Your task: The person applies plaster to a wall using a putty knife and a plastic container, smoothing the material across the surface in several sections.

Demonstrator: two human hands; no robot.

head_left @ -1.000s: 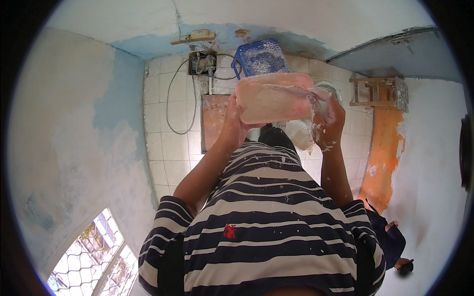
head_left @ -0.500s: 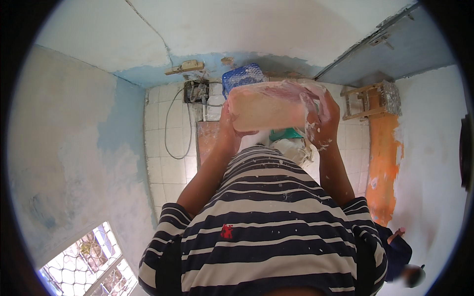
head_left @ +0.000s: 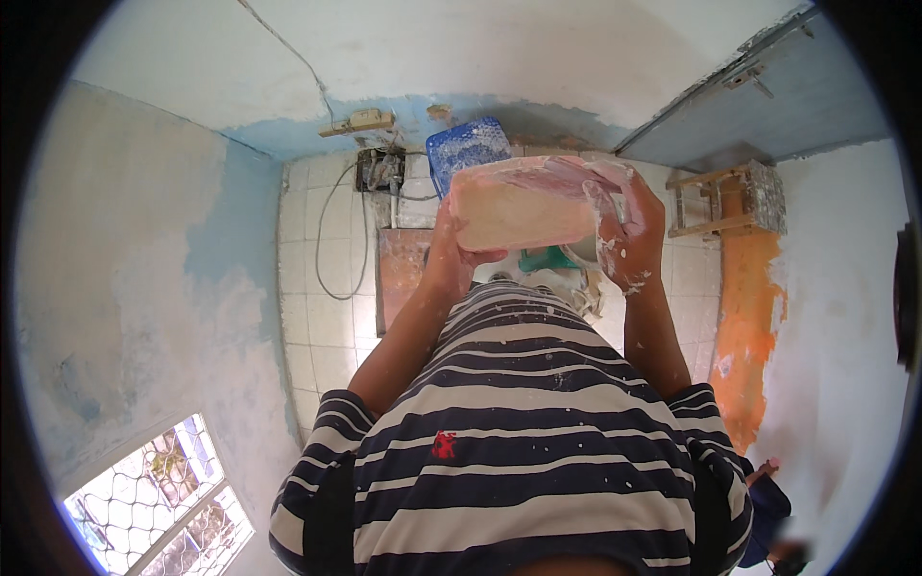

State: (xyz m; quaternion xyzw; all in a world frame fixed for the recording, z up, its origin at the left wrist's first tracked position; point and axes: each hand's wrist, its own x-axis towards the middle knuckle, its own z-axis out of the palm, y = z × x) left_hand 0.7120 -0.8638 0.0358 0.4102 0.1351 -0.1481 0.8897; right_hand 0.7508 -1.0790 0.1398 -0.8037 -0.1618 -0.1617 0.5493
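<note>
A pinkish-cream rectangular plastic tub (head_left: 523, 213) is raised in front of my chest. It is tilted, with its flat bottom toward me and whitish plaster smeared along its upper edge. My left hand (head_left: 453, 245) grips its left end, the thumb lying along the lower edge. At the right end, my right hand (head_left: 629, 221) is coated with wet white plaster, its fingers reaching over the upper edge. What lies inside the tub and under those fingers is mostly hidden.
A blue plastic crate (head_left: 468, 149) stands by the far wall, beside a dirty box with a looped cable (head_left: 320, 259). Below the tub are a green item (head_left: 547, 257) and a pale, plaster-stained sack-like thing (head_left: 586, 293). A wooden stool (head_left: 715, 202) stands right. Another person (head_left: 768, 509) is behind, lower right.
The tub has shifted slightly and turned a little in my hands. More of my left thumb shows along its lower edge. The view has shifted slightly too.
</note>
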